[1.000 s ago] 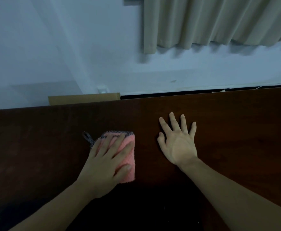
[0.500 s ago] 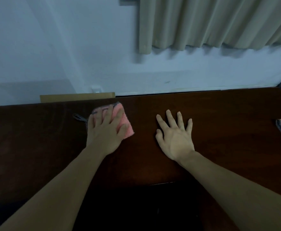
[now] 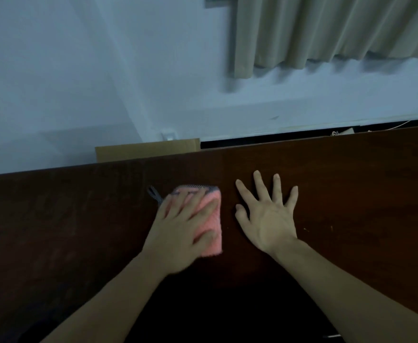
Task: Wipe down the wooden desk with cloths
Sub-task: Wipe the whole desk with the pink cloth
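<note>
- Presently, left hand: fingers straight, pressing one pink cloth flat on counter.
- Right hand: one, fingers spread, palm flat on counter, holding nothing.

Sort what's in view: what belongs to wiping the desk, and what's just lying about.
Part of the job:
pink cloth, pressed flat under the left hand
wooden desk
right hand, spread flat on the desk

Just lying about:
cardboard behind the desk
curtain
cable behind the desk's far edge
</note>
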The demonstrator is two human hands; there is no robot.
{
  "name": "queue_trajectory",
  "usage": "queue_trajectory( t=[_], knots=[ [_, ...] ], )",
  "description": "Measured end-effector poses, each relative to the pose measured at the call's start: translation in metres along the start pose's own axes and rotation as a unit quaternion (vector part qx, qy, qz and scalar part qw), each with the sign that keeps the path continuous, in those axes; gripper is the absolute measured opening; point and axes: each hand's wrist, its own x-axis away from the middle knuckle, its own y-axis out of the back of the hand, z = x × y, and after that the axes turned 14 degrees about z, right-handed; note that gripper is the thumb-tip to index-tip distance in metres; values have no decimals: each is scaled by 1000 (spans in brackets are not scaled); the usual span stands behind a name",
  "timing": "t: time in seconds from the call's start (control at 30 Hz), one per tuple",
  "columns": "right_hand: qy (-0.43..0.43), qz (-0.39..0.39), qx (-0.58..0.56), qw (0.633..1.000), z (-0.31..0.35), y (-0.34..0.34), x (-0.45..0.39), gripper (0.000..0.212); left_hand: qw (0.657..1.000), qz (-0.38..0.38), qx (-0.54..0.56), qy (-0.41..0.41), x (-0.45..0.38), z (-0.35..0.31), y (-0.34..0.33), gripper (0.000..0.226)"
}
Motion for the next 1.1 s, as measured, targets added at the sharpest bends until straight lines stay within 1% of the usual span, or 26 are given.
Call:
queue_trajectory(
  t=[0.13, 0.2, 0.3, 0.37, 0.47, 0.53, 0.63, 0.7, 0.77, 0.83, 0.9, 1.0, 1.1],
  knots=[
    [-7, -9, 23, 1000, 0, -4, 0, 72, 997, -32, 4, 70, -54, 36, 23, 76],
    [-9, -9, 24, 1000, 2, -5, 0, 70, 995, -46, 16, 90, -77, 49, 33, 76],
    [-13, -16, 23, 1000, 4, -4, 0, 70, 994, -56, 21, 97, -92, 56, 40, 73],
    [-16, -18, 26, 999, 4, -5, -1, 70, 994, -54, 23, 92, -87, 53, 42, 71],
    [-24, -16, 37, 999, 4, -6, -2, 68, 997, -30, 17, 65, -56, 40, 35, 73],
    [-28, -16, 40, 999, 4, -6, -2, 68, 1000, -10, 2, 11, -24, 32, 22, 74],
    [-33, -20, 43, 998, 5, -7, -1, 68, 997, 12, -25, -77, 21, 35, 0, 67],
    [-38, -21, 44, 998, 5, -7, -1, 69, 996, 14, -34, -86, 24, 50, -4, 66],
    [-38, -19, 40, 998, 5, -6, 0, 70, 998, -2, -31, -51, 6, 65, 4, 68],
    [-37, -18, 35, 999, 5, -6, 0, 72, 999, -28, -12, 15, -25, 79, 16, 71],
    [-37, -24, 34, 998, 5, -7, 1, 73, 997, -49, -1, 63, -54, 89, 28, 72],
    [-32, -29, 26, 999, 5, -7, 0, 73, 994, -52, 13, 96, -77, 89, 38, 68],
    [-28, -33, 18, 999, 6, -6, 1, 73, 992, -63, 22, 107, -68, 80, 38, 67]
  ],
)
